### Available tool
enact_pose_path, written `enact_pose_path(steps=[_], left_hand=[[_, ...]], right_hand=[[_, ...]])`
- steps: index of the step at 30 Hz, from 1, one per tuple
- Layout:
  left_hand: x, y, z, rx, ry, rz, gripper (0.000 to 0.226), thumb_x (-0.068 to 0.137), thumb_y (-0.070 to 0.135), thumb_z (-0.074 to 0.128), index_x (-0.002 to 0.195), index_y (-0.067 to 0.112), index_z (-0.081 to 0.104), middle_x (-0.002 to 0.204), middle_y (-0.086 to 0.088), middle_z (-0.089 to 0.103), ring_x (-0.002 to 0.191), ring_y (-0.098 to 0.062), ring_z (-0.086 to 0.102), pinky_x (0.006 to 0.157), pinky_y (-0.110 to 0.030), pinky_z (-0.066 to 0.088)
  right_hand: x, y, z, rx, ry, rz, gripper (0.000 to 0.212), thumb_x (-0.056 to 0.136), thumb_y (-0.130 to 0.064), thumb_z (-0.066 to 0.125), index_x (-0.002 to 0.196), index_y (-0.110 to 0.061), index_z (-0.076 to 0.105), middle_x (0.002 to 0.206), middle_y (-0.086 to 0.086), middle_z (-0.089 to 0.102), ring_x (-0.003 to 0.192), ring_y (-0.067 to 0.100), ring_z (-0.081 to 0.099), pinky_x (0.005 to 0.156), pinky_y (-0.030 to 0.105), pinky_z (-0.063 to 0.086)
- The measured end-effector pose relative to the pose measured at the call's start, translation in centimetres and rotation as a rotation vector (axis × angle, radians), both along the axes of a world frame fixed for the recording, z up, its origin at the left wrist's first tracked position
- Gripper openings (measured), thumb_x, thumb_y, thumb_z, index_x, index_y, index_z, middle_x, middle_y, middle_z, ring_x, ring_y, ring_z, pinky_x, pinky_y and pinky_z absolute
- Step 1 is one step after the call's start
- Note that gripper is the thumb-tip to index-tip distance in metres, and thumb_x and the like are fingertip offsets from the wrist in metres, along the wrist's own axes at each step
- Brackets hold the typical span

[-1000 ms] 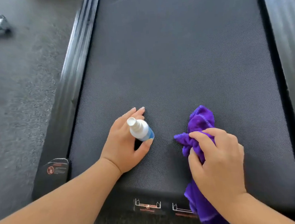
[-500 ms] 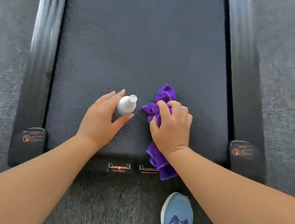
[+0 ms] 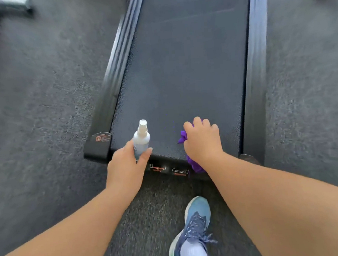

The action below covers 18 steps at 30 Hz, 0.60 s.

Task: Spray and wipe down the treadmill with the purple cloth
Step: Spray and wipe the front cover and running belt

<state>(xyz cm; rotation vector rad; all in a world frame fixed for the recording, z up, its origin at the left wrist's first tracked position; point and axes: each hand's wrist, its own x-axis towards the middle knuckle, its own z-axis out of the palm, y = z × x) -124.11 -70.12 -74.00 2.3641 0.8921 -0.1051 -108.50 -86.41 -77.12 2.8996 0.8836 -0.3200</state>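
Wiping the near end of the treadmill (image 3: 189,69) with a cloth while the spray bottle waits alongside.

The right hand (image 3: 203,140) is bunched down over the purple cloth (image 3: 196,165), pressing it onto the belt's near edge, with the loose end trailing off the back, likely so the wad takes the pressure. The left hand (image 3: 126,168) curls round the base of the spray bottle (image 3: 141,139), which stands upright at the belt's end, nozzle away from the cloth, probably kept steady and ready for another spray. A blue shoe (image 3: 193,225) is planted on the grey floor (image 3: 40,118) behind.
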Motion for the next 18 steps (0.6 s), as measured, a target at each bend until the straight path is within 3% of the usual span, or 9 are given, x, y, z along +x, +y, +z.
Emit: enact_pose_path(steps=[4, 10, 13, 16, 18], left_hand=[[-1.2, -0.6, 7.3, 0.026, -0.027, -0.008, 0.027, 0.097, 0.056, 0.055, 0.099, 0.029, 0.055, 0.081, 0.006, 0.060, 0.077, -0.023, 0.058, 0.070, -0.041, 0.049], [-3.8, -1.6, 20.1, 0.041, -0.040, 0.029, 0.030, 0.096, 0.057, 0.057, 0.093, 0.027, 0.058, 0.083, 0.009, 0.062, 0.079, -0.018, 0.059, 0.069, -0.038, 0.048], [-5.3, -2.7, 27.8, -0.040, -0.084, 0.075, 0.030, 0.097, 0.057, 0.058, 0.094, 0.027, 0.060, 0.086, 0.008, 0.064, 0.082, -0.020, 0.061, 0.072, -0.040, 0.050], [-8.0, -2.9, 35.5, -0.106, -0.090, 0.003, 0.029, 0.098, 0.057, 0.057, 0.092, 0.028, 0.057, 0.087, 0.007, 0.064, 0.085, -0.021, 0.061, 0.068, -0.037, 0.043], [-9.8, -2.7, 40.4, -0.095, -0.107, -0.044, 0.032, 0.098, 0.059, 0.055, 0.099, 0.027, 0.057, 0.091, 0.006, 0.064, 0.089, -0.023, 0.061, 0.075, -0.039, 0.046]], right_hand=[[-2.5, 0.7, 8.3, 0.095, 0.005, -0.007, 0.017, 0.095, -0.024, 0.051, 0.111, -0.019, 0.051, 0.111, 0.004, 0.049, 0.092, 0.028, 0.041, 0.076, 0.039, 0.029], [-6.6, 0.8, 23.8, 0.166, -0.034, 0.039, 0.014, 0.096, -0.026, 0.051, 0.107, -0.019, 0.049, 0.109, 0.003, 0.051, 0.089, 0.026, 0.037, 0.076, 0.039, 0.030], [-9.1, -0.1, 32.4, 0.217, -0.020, 0.013, 0.016, 0.094, -0.026, 0.054, 0.108, -0.019, 0.050, 0.112, 0.003, 0.051, 0.095, 0.027, 0.045, 0.078, 0.039, 0.033], [-12.4, -1.1, 40.4, 0.270, -0.050, -0.007, 0.019, 0.096, -0.028, 0.054, 0.112, -0.018, 0.054, 0.113, 0.005, 0.053, 0.104, 0.031, 0.050, 0.078, 0.040, 0.030], [-14.2, -1.9, 45.1, 0.303, -0.103, 0.001, 0.020, 0.096, -0.028, 0.054, 0.113, -0.017, 0.055, 0.114, 0.006, 0.053, 0.105, 0.032, 0.051, 0.077, 0.040, 0.028]])
